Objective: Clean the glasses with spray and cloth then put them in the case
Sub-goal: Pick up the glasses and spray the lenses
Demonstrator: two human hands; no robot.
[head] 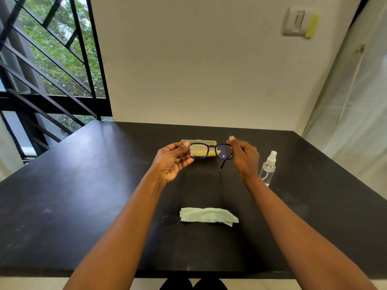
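Note:
Black-framed glasses (pixel 211 151) are held up above the black table (pixel 83 185), lenses facing me, one temple arm hanging down at the right. My left hand (pixel 173 160) pinches the left end of the frame and my right hand (pixel 244 155) pinches the right end. Behind the glasses an open pale yellow-green case (pixel 213 141) lies on the table, partly hidden by them. A folded light green cloth (pixel 208 216) lies nearer me on the table. A clear spray bottle (pixel 268 168) with a white nozzle stands just right of my right wrist.
A faint smudge (pixel 169 219) marks the table left of the cloth. A white wall stands behind the table, a barred window at the left, a pale curtain at the right. The table's near edge runs just below my forearms.

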